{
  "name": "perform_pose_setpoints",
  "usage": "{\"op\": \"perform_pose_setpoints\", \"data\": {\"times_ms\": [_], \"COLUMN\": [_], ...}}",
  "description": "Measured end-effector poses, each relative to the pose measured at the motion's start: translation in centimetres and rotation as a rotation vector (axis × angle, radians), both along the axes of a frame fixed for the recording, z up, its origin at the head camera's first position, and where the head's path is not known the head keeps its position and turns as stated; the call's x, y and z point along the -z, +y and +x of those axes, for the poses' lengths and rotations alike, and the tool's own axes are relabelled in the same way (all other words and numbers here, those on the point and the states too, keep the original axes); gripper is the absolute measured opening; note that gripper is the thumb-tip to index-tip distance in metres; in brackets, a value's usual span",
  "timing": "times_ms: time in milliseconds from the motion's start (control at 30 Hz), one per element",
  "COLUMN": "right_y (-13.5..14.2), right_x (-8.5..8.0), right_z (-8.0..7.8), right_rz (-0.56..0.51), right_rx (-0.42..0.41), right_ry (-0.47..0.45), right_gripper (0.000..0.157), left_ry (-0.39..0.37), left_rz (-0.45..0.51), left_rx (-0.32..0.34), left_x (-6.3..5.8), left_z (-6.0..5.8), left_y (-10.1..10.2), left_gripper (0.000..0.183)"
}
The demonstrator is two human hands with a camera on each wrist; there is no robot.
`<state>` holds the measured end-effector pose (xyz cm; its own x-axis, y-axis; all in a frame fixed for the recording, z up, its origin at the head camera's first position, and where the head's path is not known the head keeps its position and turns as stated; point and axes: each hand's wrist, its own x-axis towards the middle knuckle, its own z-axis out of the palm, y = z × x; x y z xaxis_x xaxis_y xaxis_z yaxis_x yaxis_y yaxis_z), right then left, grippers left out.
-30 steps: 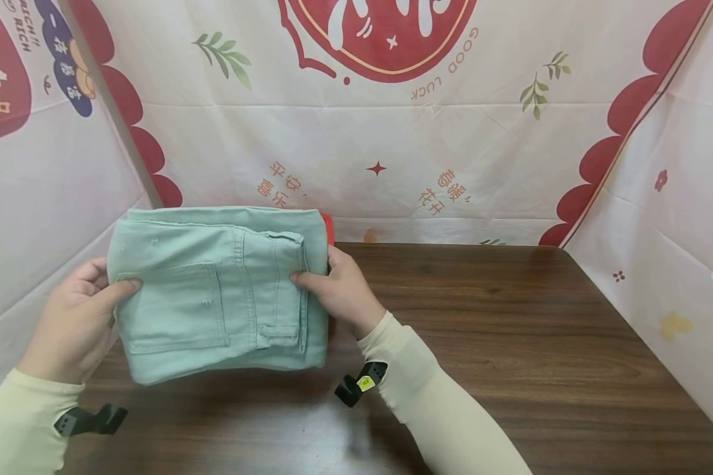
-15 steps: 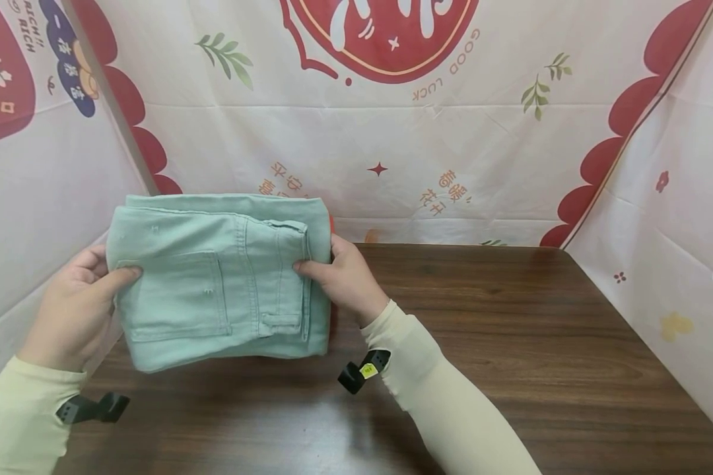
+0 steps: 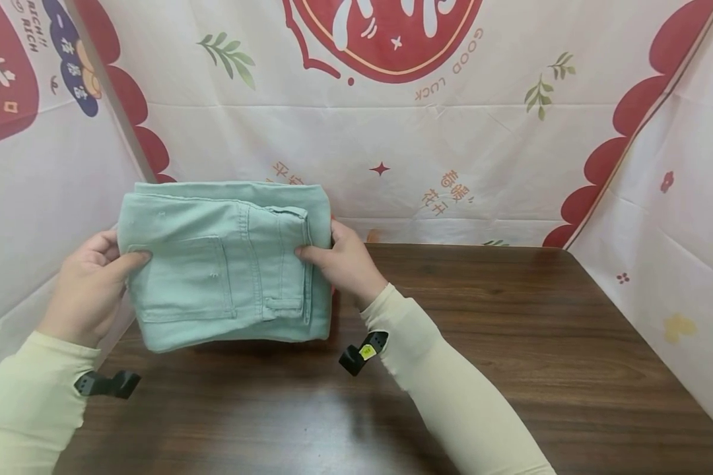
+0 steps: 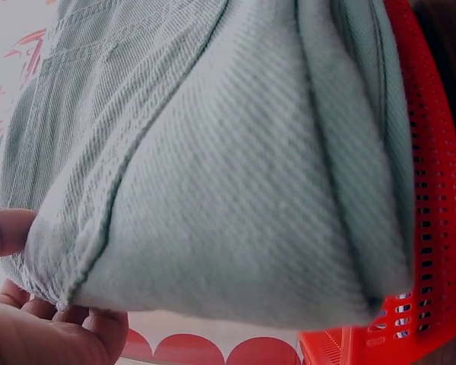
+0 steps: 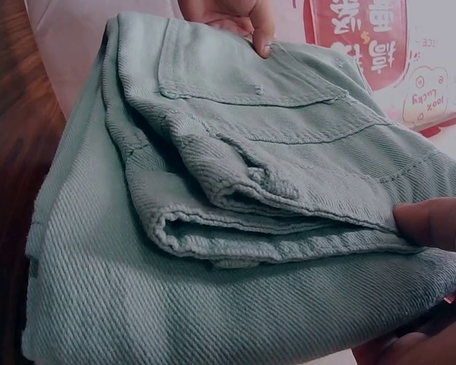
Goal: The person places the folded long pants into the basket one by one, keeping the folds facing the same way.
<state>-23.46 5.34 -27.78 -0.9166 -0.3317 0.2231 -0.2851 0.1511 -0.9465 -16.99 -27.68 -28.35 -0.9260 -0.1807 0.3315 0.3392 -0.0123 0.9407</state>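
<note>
A folded pair of light green jeans [image 3: 196, 270] is held up over the table by both hands, its back pocket and belt loops facing me. My left hand [image 3: 92, 284] grips the left edge, thumb on the front and fingers behind. At the right edge my right hand [image 3: 350, 264] pinches the layers near the waistband, thumb in front. Behind the jeans stands a red plastic basket [image 4: 441, 251] with a perforated wall, seen in the left wrist view. In the head view the jeans hide nearly all of it.
The dark wood table [image 3: 481, 356] reaches back to a white printed cloth [image 3: 481, 152]. Similar cloth walls rise along the left and right sides. A small black camera is strapped to each wrist.
Both hands have raised the folded jeans and carried them slightly farther from me, a little to the right. The grip of each hand looks the same.
</note>
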Motion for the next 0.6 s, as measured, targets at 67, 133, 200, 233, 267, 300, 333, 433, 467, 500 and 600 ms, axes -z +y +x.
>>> {"op": "perform_pose_setpoints", "data": {"times_ms": [67,133,200,233,267,300,333,433,467,500,600], "right_y": [-0.1,-0.2,-0.3,-0.3,-0.4,-0.4,-0.4,-0.5,-0.5,-0.5,-0.7], "right_x": [-0.1,-0.2,-0.4,-0.5,-0.6,-0.7,-0.9,-1.2,-1.3,-1.4,-1.6], "right_z": [-0.2,-0.5,-0.7,-0.8,-0.9,-1.0,-1.1,-1.5,-1.7,-1.8,-2.2], "right_rz": [0.004,0.011,0.013,0.009,0.007,0.005,-0.001,-0.012,-0.015,-0.018,-0.034], "right_rx": [-0.001,-0.003,-0.003,-0.005,-0.007,-0.008,-0.009,-0.005,0.0,0.004,0.012], "right_ry": [0.001,0.009,0.009,0.009,0.007,0.003,-0.003,-0.015,-0.019,-0.019,-0.02], "right_gripper": [0.032,0.031,0.031,0.031,0.031,0.031,0.031,0.032,0.031,0.032,0.032], "left_ry": [0.003,0.008,0.012,0.014,0.014,0.014,0.015,0.016,0.014,0.012,-0.009], "left_rz": [0.032,0.066,0.088,0.099,0.091,0.076,0.064,0.018,0.001,-0.008,-0.062], "left_rx": [0.009,0.017,0.021,0.024,0.019,0.011,0.007,0.003,0.001,0.001,-0.021], "left_x": [-0.1,-0.2,-0.3,-0.4,-0.5,-0.6,-0.8,-1.2,-1.4,-1.6,-2.1], "left_z": [-0.2,-0.3,-0.4,-0.5,-0.6,-0.6,-0.7,-0.9,-1.0,-1.1,-1.4], "left_y": [0.0,0.0,-0.1,-0.1,-0.2,-0.3,-0.3,-0.5,-0.6,-0.6,-0.7], "left_gripper": [0.033,0.031,0.028,0.028,0.026,0.025,0.025,0.025,0.025,0.026,0.026]}}
